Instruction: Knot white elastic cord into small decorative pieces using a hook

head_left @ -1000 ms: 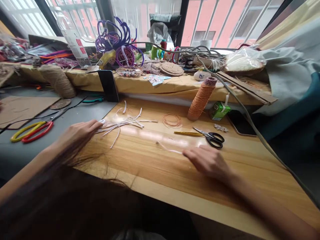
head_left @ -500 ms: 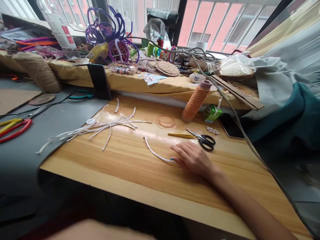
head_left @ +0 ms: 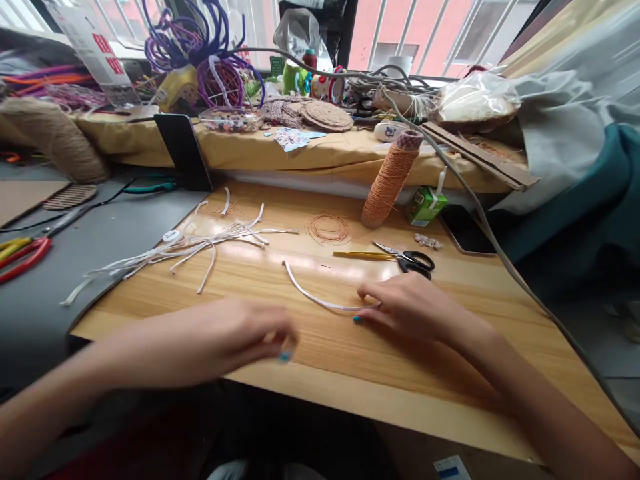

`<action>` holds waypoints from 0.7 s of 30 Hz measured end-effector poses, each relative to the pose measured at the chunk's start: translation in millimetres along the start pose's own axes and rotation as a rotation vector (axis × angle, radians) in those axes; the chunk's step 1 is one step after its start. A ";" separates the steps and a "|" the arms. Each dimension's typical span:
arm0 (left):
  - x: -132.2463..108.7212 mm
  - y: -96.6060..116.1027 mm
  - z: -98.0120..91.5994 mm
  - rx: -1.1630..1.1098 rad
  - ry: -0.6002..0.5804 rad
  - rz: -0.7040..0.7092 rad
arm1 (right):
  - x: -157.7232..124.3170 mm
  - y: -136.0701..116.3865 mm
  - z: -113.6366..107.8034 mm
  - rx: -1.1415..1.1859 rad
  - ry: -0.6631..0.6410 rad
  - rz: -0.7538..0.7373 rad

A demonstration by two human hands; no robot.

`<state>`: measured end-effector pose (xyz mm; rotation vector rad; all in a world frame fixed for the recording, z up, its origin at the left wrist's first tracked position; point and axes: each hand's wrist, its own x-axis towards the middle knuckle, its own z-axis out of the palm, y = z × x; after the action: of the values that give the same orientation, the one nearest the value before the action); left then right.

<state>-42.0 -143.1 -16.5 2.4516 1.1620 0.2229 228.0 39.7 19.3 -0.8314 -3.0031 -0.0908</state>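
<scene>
In the middle of the frame, the right hand [head_left: 417,307] lies flat on the smooth wooden table [head_left: 310,360], its fingertips pressing down one end of a thin, curved white strip [head_left: 313,295]. The left hand [head_left: 240,340], lower left, is blurry with fingers curled together; I cannot tell if it holds anything. More floppy white strips [head_left: 200,247] lie further left. Black-handled scissors [head_left: 407,259] sit just above the right hand.
</scene>
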 end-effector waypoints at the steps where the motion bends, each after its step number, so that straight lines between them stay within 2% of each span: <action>1: 20.6 -3.8 -4.2 0.049 0.050 0.024 | 1.4 -3.1 4.0 -0.034 0.032 -0.042; 4: 93.3 -14.3 -19.5 0.190 0.222 0.115 | 3.5 -6.8 14.0 -0.158 0.182 -0.185; 6: 134.9 -19.9 -27.9 0.290 0.349 0.169 | 3.2 -6.6 17.8 -0.232 0.342 -0.184; 7: 149.9 -22.6 -30.5 0.345 0.418 0.193 | 2.9 -6.9 18.9 -0.227 0.442 -0.126; 9: 166.8 -27.9 -32.2 0.441 0.581 0.229 | 2.9 -9.6 20.0 -0.083 0.629 0.087; 11: 169.3 -32.8 -31.4 0.462 0.718 0.249 | 3.9 -15.9 20.2 0.255 0.726 0.327; 13: 164.9 -36.2 -31.1 0.476 0.783 0.298 | 6.0 -24.1 19.8 0.742 0.693 0.488; 14: 162.4 -37.2 -31.5 0.498 0.791 0.333 | 7.3 -27.9 19.5 0.996 0.658 0.513; 16: 159.5 -38.3 -33.6 0.558 0.783 0.399 | 9.7 -33.2 18.7 1.337 0.582 0.521; 18: 159.9 -39.0 -36.3 0.617 0.759 0.433 | 11.7 -35.0 18.1 1.510 0.517 0.546; 21: 163.3 -40.9 -38.8 0.658 0.728 0.408 | 14.1 -33.2 18.7 1.638 0.411 0.685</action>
<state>21.4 17.1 -4.7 3.3276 1.0840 1.0769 198.7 19.7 -0.4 -1.1137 -1.3541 1.5917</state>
